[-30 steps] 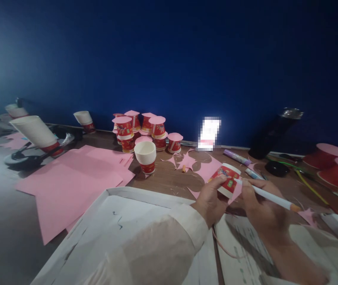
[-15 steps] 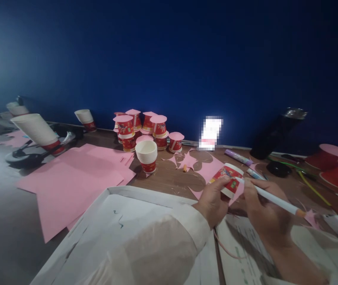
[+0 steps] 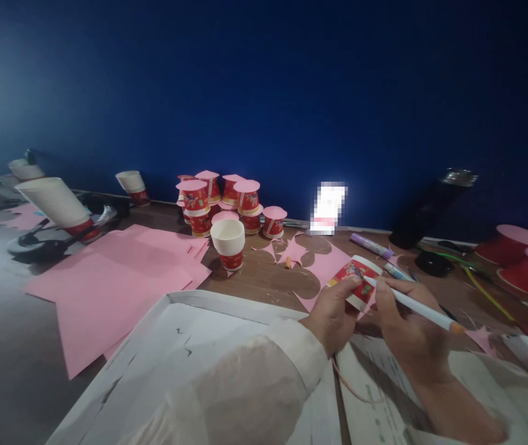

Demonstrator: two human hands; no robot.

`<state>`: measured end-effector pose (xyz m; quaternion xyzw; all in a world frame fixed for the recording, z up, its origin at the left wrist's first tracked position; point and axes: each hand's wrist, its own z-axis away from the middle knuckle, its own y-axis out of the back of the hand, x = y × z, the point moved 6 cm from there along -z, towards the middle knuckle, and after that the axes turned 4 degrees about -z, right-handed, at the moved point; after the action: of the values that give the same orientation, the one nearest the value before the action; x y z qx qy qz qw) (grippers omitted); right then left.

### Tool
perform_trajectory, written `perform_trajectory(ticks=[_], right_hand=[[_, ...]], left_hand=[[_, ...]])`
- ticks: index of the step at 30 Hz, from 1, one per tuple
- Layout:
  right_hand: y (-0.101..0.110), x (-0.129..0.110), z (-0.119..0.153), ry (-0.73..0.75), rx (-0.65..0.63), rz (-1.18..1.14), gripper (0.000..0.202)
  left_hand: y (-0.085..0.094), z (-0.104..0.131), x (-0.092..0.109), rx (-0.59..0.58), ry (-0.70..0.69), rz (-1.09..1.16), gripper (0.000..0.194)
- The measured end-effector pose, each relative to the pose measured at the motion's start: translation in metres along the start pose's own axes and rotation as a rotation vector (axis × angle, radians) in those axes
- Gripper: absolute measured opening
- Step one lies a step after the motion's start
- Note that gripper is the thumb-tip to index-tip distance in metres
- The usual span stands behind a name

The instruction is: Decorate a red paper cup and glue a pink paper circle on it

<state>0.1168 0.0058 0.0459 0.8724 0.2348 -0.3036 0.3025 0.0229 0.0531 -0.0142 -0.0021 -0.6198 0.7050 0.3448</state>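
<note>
In the head view, my left hand [image 3: 333, 315] is closed on a red printed paper cup [image 3: 359, 298], which lies tilted with its white end up and to the right. My right hand [image 3: 410, 324] holds a white pen [image 3: 419, 304] with an orange end, its tip at the cup's printed side. Pink cut-out paper [image 3: 324, 266] lies on the table behind and under the cup. A purple tube [image 3: 370, 245] is just beyond the cup.
Several red cups with pink discs [image 3: 196, 199] stand stacked at the back. A cup stack [image 3: 227, 241] is nearer. Pink sheets [image 3: 120, 278] lie left beside a white box lid [image 3: 185, 300]. A dark bottle [image 3: 424, 207] and more cups [image 3: 521, 269] are right.
The pen and my right hand have shifted slightly left, and the pen's tip has moved a little left over the cup. My left hand still holds the cup.
</note>
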Motion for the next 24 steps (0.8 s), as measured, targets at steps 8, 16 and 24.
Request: perform_trajectory(ticks=[8, 16, 24], right_hand=[[0.0021, 0.0014, 0.0006, 0.003, 0.021, 0.014, 0.033], [0.0004, 0.0021, 0.0014, 0.002, -0.023, 0.000, 0.034], [0.0024, 0.0018, 0.0016, 0.026, 0.010, 0.014, 0.036]], left_hand=[[-0.0029, 0.0018, 0.0035, 0.030, 0.025, 0.068, 0.020], [-0.0035, 0.0031, 0.0053, 0.047, 0.039, 0.081, 0.020], [-0.0019, 0.0016, 0.0044, 0.032, 0.053, 0.083, 0.020]])
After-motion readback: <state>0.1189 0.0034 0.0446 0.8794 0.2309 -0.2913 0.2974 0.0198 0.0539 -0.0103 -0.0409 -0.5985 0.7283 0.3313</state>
